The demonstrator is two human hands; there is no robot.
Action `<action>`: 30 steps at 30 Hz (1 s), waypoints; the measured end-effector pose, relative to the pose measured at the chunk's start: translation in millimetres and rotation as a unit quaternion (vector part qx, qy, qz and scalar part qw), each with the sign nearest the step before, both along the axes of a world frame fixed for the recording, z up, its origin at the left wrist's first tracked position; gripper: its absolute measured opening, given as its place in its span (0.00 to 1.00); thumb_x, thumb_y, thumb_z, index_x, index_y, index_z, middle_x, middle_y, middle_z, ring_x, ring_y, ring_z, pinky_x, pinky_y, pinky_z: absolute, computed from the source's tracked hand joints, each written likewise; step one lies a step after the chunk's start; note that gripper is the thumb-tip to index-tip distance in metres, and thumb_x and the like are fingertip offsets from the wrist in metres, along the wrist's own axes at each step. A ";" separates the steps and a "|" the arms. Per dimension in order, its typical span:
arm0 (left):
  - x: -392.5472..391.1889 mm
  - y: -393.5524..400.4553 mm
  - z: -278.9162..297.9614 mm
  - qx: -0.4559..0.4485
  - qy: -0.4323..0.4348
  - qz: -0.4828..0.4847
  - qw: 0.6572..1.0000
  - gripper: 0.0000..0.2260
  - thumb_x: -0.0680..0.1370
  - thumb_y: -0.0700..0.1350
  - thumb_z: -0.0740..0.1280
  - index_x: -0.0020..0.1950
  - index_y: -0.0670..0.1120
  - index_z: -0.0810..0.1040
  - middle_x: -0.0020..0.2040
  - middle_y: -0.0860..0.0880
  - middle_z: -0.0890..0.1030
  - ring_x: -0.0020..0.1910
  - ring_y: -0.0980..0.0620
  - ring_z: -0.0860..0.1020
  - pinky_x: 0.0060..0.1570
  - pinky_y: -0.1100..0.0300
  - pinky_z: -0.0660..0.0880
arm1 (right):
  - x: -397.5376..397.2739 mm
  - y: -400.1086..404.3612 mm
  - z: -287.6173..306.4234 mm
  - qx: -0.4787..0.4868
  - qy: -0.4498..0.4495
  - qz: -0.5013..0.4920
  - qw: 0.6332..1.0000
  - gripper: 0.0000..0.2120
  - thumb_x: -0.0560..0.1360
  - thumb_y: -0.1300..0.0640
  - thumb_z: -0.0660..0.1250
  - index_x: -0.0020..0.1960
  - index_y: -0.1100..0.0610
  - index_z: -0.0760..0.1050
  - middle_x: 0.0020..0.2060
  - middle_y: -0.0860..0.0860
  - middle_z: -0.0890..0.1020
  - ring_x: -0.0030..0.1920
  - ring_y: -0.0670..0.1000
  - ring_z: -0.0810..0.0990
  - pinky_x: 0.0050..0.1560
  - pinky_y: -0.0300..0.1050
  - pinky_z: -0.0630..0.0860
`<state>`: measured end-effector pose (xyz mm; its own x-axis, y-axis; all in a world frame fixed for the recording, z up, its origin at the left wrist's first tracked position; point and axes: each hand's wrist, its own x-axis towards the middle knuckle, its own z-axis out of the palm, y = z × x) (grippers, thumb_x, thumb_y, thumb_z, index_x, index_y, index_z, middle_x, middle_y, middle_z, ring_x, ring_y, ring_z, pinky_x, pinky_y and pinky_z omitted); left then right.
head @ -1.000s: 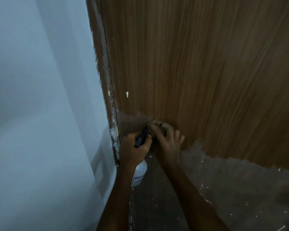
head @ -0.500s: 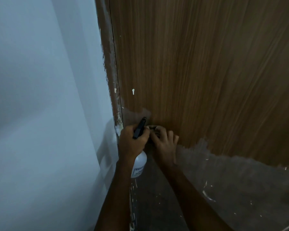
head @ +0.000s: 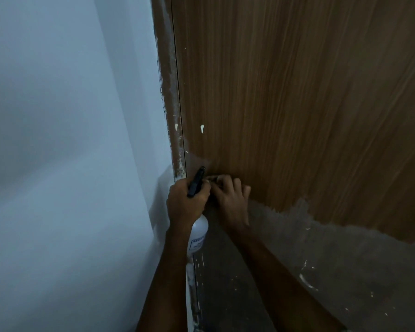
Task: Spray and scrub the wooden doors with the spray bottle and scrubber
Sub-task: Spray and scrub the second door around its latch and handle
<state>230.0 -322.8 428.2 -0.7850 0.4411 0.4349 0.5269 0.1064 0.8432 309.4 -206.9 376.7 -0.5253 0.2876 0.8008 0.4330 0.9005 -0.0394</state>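
The wooden door [head: 297, 104] fills the right of the view, brown with vertical grain. Its lower part [head: 333, 259] looks grey and dull, flecked with white paint. My left hand [head: 186, 204] grips a spray bottle [head: 198, 232] with a white body and a black nozzle that points up at the door's left edge. My right hand [head: 230, 200] presses against the door just beside it, fingers curled over a small scrubber [head: 212, 179] that is mostly hidden; only a sliver shows by the fingertips.
A pale blue-white wall [head: 58, 164] takes up the left. The door frame [head: 170, 104] between wall and door is smeared with white paint. A white paint drip [head: 202, 128] sits on the door above my hands.
Both hands have stayed together at the boundary of the grey patch near the door's left edge. The view has shifted a little; the right hand's fingers have moved slightly on the door.
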 end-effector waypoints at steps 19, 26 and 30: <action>-10.7 -8.5 -9.1 0.023 -0.017 0.030 0.999 0.21 0.71 0.66 0.65 0.39 0.49 0.83 0.32 0.48 0.83 0.30 0.43 0.83 0.35 0.40 0.83 | -38.5 -0.4 69.2 0.030 0.110 -0.037 0.993 0.29 0.72 0.39 0.67 0.70 0.51 0.76 0.65 0.57 0.74 0.58 0.57 0.69 0.56 0.53 0.64; -17.5 -8.8 3.1 0.072 -0.019 0.039 0.996 0.23 0.73 0.66 0.65 0.43 0.46 0.84 0.33 0.48 0.83 0.32 0.44 0.83 0.37 0.40 0.84 | -40.5 2.0 20.4 0.079 -0.023 0.041 0.996 0.38 0.68 0.44 0.81 0.71 0.49 0.68 0.64 0.55 0.72 0.56 0.57 0.70 0.52 0.55 0.72; -17.4 -9.9 13.6 0.094 -0.012 0.040 0.995 0.15 0.77 0.56 0.68 0.37 0.46 0.80 0.30 0.44 0.80 0.30 0.40 0.80 0.34 0.40 0.81 | -64.8 -3.9 93.4 0.087 0.068 0.007 0.994 0.26 0.76 0.40 0.67 0.69 0.52 0.73 0.63 0.57 0.74 0.56 0.56 0.70 0.52 0.53 0.67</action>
